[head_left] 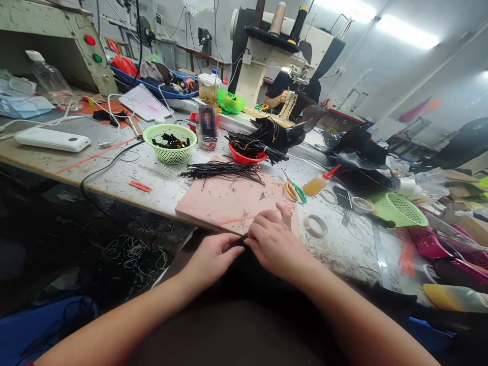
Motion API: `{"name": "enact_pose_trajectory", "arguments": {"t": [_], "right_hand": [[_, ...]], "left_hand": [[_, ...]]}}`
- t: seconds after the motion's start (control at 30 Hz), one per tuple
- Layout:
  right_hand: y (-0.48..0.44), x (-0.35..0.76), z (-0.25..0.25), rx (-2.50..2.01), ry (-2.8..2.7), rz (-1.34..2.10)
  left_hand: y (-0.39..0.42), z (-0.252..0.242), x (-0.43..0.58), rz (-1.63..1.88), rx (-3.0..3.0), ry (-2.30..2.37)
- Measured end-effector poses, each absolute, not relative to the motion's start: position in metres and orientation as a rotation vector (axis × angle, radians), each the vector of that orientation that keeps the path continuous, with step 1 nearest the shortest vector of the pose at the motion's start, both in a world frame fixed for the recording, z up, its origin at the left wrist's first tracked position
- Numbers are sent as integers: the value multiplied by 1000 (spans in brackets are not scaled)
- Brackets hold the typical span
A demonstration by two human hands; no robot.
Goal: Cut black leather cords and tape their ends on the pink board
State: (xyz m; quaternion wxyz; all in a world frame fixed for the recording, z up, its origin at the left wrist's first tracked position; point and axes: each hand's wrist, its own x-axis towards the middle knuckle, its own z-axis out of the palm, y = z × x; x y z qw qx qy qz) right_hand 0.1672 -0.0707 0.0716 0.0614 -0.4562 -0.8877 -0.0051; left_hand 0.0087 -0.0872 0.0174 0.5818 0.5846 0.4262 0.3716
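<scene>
Close to my lap, at the front edge of a pink board (213, 201), both hands meet. Thumb and fingers of my left hand (215, 256) pinch a thin black strip (243, 239). The strip's other end runs into the curled fingers of my right hand (274, 244), whose forefinger sticks up. Most of the strip is hidden by the fingers and dark clothing. A bundle of black cords (224, 172) lies across the board's far edge. Behind it a red bowl (246, 155) is heaped with more black cords. Yellow-and-green-handled scissors (295, 192) rest at the board's right edge.
A pale green basket (171, 152) holds small black pieces. Right of the board are a tape roll (315, 225), a glue bottle (318, 184) and another green basket (404, 211). A power bank (52, 139) lies left. A person sits behind the sewing machine (247, 76).
</scene>
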Motion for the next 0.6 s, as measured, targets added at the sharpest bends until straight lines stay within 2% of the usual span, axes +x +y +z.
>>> {"name": "enact_pose_trajectory", "arguments": {"t": [0.3, 0.6], "right_hand": [[-62, 182, 87, -1303, -2621, 297], [-58, 181, 78, -1269, -2589, 256]], "left_hand": [[-86, 14, 6, 813, 1319, 938], [-83, 18, 6, 759, 1305, 938]]}}
